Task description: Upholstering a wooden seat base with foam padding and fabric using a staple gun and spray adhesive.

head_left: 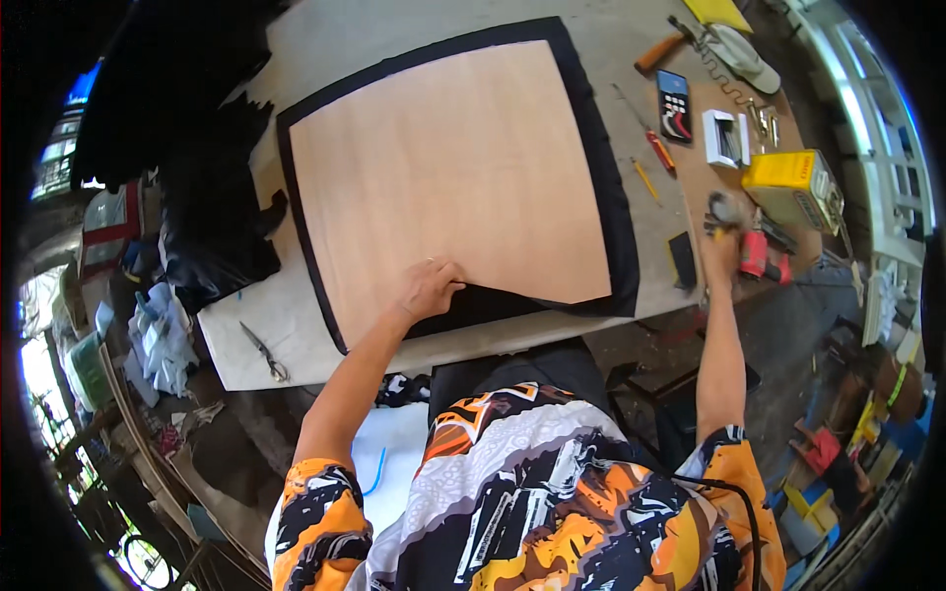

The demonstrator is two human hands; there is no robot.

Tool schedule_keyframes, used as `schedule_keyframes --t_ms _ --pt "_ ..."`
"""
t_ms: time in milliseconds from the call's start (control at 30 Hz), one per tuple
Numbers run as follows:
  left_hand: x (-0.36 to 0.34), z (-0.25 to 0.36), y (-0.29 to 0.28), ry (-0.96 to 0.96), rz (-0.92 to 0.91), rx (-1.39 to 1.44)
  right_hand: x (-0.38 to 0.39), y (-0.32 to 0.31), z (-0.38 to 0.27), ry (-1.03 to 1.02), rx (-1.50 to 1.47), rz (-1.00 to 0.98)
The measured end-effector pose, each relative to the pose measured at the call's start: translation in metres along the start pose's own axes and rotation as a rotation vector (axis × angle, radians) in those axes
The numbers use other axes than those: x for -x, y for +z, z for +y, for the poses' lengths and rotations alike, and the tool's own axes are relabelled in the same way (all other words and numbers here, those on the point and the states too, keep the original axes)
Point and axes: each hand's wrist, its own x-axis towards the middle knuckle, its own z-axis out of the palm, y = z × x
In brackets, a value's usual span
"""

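A thin, pale plywood board lies on black fabric, which shows as a border around it. My left hand is closed at the board's near edge, fingers curled over it. Beside the hand, that edge bows away from the black material beneath. At the right end of the table, my right hand is blurred and closed around something greyish, too smeared to name. Just right of it lies a red and black tool, perhaps a staple gun.
Scissors lie at the table's near left, below heaped black material. Along the right are a yellow can, a small white box, a phone, a red-handled screwdriver, a pencil and a hammer.
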Motion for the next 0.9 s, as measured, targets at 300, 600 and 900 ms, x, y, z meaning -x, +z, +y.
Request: schedule_keyframes --t_ms 300,600,900 --pt "0.004 -0.019 0.009 0.104 0.049 0.098 0.287 -0.085 -0.133 0.313 -1.060 -0.867" --pt "0.006 -0.021 0.009 0.146 0.105 0.154 0.412 -0.037 -0.244 -0.420 -0.518 -0.546" --pt "0.006 -0.015 -0.002 0.145 0.066 0.128 0.343 -0.108 -0.156 0.071 -0.082 -0.618"
